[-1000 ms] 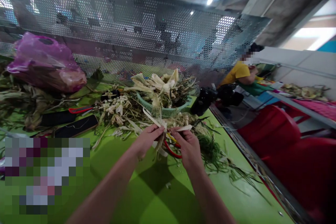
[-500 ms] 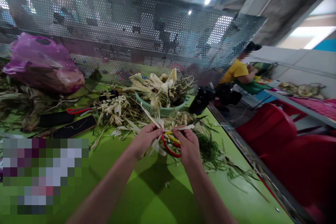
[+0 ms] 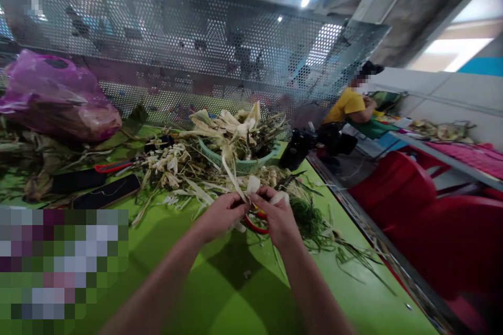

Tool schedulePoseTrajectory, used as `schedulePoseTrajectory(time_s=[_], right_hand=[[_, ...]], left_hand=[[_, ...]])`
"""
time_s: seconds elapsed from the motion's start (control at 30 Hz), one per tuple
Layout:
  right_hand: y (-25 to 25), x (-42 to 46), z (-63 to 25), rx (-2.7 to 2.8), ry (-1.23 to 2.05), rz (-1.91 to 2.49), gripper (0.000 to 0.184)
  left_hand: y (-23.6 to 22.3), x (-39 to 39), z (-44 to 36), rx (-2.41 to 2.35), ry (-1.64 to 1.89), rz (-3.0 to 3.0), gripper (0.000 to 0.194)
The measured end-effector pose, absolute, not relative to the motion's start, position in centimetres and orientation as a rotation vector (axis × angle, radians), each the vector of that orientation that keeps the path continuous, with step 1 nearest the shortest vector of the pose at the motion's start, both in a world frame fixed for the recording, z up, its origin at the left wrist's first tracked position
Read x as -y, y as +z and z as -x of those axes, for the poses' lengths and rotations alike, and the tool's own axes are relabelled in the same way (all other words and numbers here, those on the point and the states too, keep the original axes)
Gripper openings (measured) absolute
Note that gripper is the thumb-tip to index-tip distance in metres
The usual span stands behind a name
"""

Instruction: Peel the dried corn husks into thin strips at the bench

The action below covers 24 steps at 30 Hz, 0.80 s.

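My left hand (image 3: 223, 215) and my right hand (image 3: 275, 214) meet over the green table, fingers pinched close together. Between them is a pale dried husk strip (image 3: 232, 174); one length of it sticks up to the left, and a broad white piece (image 3: 253, 184) rises above the fingertips. Another pale end shows by the right knuckles. Exactly how the strip is folded at the fingertips is hidden. Right below the hands lies a red and yellow loop (image 3: 257, 226), which looks like scissor handles. Behind them stands a light green basket (image 3: 251, 166) heaped with dried husks and stems.
Dried flowers (image 3: 173, 167) and green strands (image 3: 310, 214) flank the hands. To the left are a dark phone-like slab (image 3: 107, 192), a red-handled cutter (image 3: 113, 167) and a purple bag (image 3: 58, 94). A black bottle (image 3: 296, 149) stands right; beyond are red chairs (image 3: 393, 183) and a person in yellow (image 3: 348, 104).
My hands have drawn closer together, and the husk strip, which stretched sideways between them, now has a broad piece folded upward. The view has shifted slightly.
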State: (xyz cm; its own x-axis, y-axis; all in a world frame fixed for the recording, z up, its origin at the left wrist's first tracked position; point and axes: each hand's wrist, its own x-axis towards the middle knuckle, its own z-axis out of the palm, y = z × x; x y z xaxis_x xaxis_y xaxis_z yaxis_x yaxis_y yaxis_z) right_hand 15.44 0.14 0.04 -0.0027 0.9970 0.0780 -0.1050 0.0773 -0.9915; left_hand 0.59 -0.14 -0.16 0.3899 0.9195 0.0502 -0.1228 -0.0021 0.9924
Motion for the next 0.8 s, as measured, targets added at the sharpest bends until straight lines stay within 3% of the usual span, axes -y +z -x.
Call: schedulePoseTrajectory(time_s=[0.2, 0.4, 0.6, 0.8], right_hand=[[-0.2, -0.3, -15.3, 1.173, 1.097, 1.099, 0.024], [0.5, -0.3, -15.5, 1.122, 1.042, 1.041, 0.033], [-0.1, 0.4, -14.3, 1.262, 1.300, 1.149, 0.033], [-0.4, 0.4, -13.8, 1.275, 1.277, 1.194, 0.034]], left_hand=[[-0.2, 0.3, -1.0, -0.800, 0.956, -1.318, 0.020], [-0.3, -0.1, -1.0, -0.869, 1.206, -0.882, 0.030], [-0.3, -0.5, -0.7, -0.848, 1.349, -0.815, 0.030], [0.3, -0.2, -0.6, -0.888, 1.308, -0.812, 0.033]])
